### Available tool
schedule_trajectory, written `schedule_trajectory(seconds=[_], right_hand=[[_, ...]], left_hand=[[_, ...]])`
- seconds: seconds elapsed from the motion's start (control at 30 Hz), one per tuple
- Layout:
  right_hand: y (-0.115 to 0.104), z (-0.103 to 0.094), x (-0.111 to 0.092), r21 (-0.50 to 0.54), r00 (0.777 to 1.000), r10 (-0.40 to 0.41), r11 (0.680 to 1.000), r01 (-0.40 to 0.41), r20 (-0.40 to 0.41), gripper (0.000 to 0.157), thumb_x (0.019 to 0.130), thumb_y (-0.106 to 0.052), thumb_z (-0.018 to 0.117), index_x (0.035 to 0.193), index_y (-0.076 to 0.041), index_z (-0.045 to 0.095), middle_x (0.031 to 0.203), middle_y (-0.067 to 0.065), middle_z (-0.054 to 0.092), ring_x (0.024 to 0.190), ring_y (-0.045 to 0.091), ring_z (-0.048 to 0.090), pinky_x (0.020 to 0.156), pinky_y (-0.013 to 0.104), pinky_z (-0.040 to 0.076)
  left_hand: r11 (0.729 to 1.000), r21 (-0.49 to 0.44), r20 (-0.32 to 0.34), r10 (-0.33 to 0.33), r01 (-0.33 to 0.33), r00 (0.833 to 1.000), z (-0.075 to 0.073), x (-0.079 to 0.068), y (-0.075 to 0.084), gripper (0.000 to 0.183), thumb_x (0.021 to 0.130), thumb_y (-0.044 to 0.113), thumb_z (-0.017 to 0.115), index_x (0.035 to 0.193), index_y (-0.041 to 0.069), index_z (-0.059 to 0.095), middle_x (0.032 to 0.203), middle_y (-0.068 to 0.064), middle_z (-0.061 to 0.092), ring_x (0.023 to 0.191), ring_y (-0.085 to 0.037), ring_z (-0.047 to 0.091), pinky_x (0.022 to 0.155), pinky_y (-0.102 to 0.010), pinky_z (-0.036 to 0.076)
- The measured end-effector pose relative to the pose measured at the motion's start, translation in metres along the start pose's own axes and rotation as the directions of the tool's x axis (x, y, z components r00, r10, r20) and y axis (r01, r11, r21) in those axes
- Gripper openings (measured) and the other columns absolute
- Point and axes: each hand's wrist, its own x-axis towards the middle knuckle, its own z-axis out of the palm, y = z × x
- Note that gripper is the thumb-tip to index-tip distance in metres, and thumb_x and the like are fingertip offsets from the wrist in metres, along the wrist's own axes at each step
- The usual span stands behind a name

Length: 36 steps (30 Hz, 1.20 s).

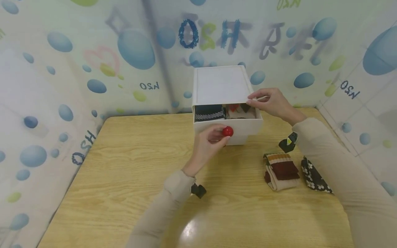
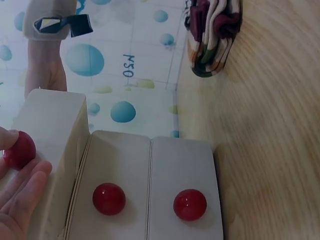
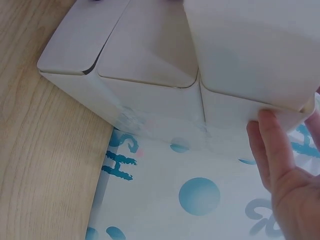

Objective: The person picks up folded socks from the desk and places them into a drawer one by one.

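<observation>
A white drawer unit [image 1: 221, 84] stands at the back of the table, its top drawer [image 1: 245, 126] pulled partly out. My left hand [image 1: 206, 144] pinches that drawer's round red knob [image 1: 227, 131] between thumb and fingers. Inside the drawer lie a dark folded cloth [image 1: 209, 113] with white stripes and a beige one [image 1: 240, 112] with red and dark patches. At the unit's upper right front corner, my right hand [image 1: 273, 103] touches the casing. The right wrist view shows its fingers [image 3: 277, 145] fairly straight against the side wall. Two lower drawers with red knobs [image 2: 109, 199] are closed.
On the table [image 1: 139, 165], to the right, lies a folded maroon, beige and mustard cloth [image 1: 282, 171]. Next to it is a black floral folded cloth [image 1: 314, 175], partly behind the right sleeve. A patterned wall covering [image 1: 133, 86] rises behind the unit.
</observation>
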Motion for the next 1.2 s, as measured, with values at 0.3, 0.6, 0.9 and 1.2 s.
schedule_trajectory(seconds=[0.3, 0.6, 0.9, 1.2], right_hand=[[0.000, 0.000, 0.000, 0.011, 1.000, 0.002, 1.000, -0.002, -0.002, 0.041, 0.082, -0.033, 0.062, 0.109, -0.003, 0.060, 0.124, 0.012, 0.048, 0.106, 0.034, 0.051, 0.083, 0.047, 0.044], [-0.002, 0.000, -0.001, 0.015, 1.000, 0.000, 1.000, 0.000, 0.003, 0.040, 0.082, -0.032, 0.062, 0.110, -0.003, 0.059, 0.123, 0.013, 0.048, 0.107, 0.034, 0.051, 0.084, 0.047, 0.043], [-0.002, -0.001, 0.000, 0.010, 1.000, 0.005, 1.000, -0.005, 0.016, 0.039, 0.083, -0.033, 0.060, 0.109, -0.004, 0.059, 0.117, 0.011, 0.053, 0.103, 0.029, 0.054, 0.081, 0.038, 0.047], [0.000, 0.000, 0.002, 0.030, 1.000, 0.025, 0.999, -0.025, 0.007, 0.040, 0.083, -0.034, 0.061, 0.108, -0.004, 0.060, 0.109, 0.008, 0.056, 0.093, 0.019, 0.059, 0.073, 0.027, 0.050]], left_hand=[[0.997, 0.048, 0.004, -0.056, 0.056, 0.998, -0.001, 0.017, -0.006, 0.031, 0.079, 0.010, 0.066, 0.109, 0.005, 0.058, 0.097, -0.011, 0.064, 0.081, -0.017, 0.061, 0.070, -0.023, 0.050], [0.997, 0.060, 0.017, -0.045, 0.044, 0.999, -0.003, 0.029, -0.011, 0.031, 0.080, 0.010, 0.065, 0.110, 0.005, 0.057, 0.095, -0.010, 0.063, 0.080, -0.017, 0.061, 0.071, -0.023, 0.050], [0.995, 0.093, -0.002, -0.025, 0.025, 1.000, -0.005, 0.037, -0.015, 0.029, 0.080, 0.012, 0.065, 0.108, 0.007, 0.058, 0.093, -0.007, 0.064, 0.079, -0.013, 0.061, 0.071, -0.021, 0.050], [0.991, 0.122, 0.011, -0.048, 0.047, 0.999, -0.006, 0.043, -0.017, 0.031, 0.081, 0.013, 0.065, 0.111, 0.009, 0.057, 0.097, -0.005, 0.063, 0.082, -0.012, 0.060, 0.074, -0.021, 0.049]])
